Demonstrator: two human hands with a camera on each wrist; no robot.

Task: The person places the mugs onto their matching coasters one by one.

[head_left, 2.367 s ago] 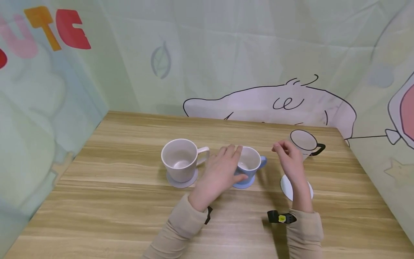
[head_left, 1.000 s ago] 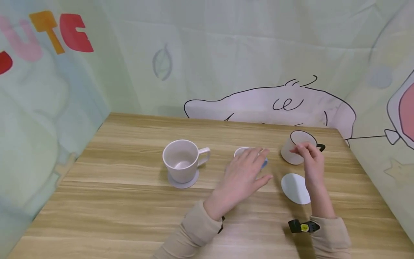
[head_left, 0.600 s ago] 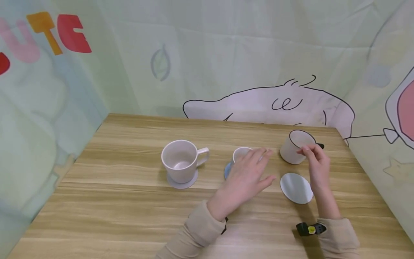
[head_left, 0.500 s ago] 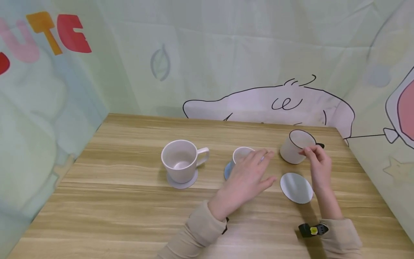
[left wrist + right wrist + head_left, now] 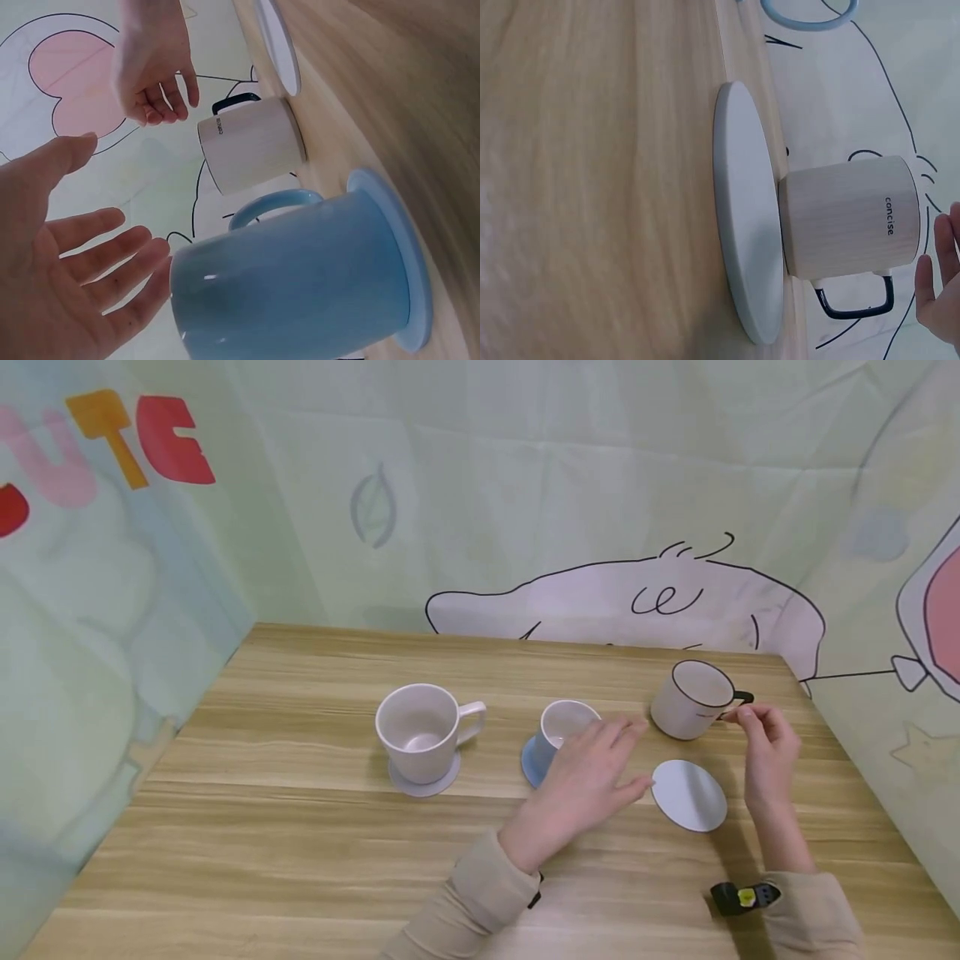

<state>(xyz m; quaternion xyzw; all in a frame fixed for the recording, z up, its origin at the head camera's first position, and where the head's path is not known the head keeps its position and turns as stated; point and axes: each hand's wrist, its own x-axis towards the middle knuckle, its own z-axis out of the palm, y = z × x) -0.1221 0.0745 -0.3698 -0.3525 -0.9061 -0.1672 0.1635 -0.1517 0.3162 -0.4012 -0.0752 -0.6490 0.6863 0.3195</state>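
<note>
The black-handled mug (image 5: pixel 678 712) stands upright on the worktop (image 5: pixel 300 860), just behind the bare coaster (image 5: pixel 690 797), with the right hand (image 5: pixel 772 756) close beside its handle (image 5: pixel 743 697). It looks like glazed ceramic or enamel, so I would expect it to be stiff, fairly light, smooth enough to slip in a loose grip and, if ceramic, liable to chip. The handle seems the surest hold, fingers through the loop and thumb on top. The right hand's fingers are loosely bent, narrowly set, and hold nothing; the left hand's (image 5: pixel 588 772) are spread wide beside the blue mug (image 5: pixel 292 285), gripping nothing, though whether a fingertip touches its rim I cannot tell. Counted: three mugs, the third being the white mug (image 5: pixel 420 735); three coasters, one bare, the blue coaster (image 5: pixel 530 767) under the blue mug, the lilac coaster (image 5: pixel 422 790) under the white mug; two hands.
</note>
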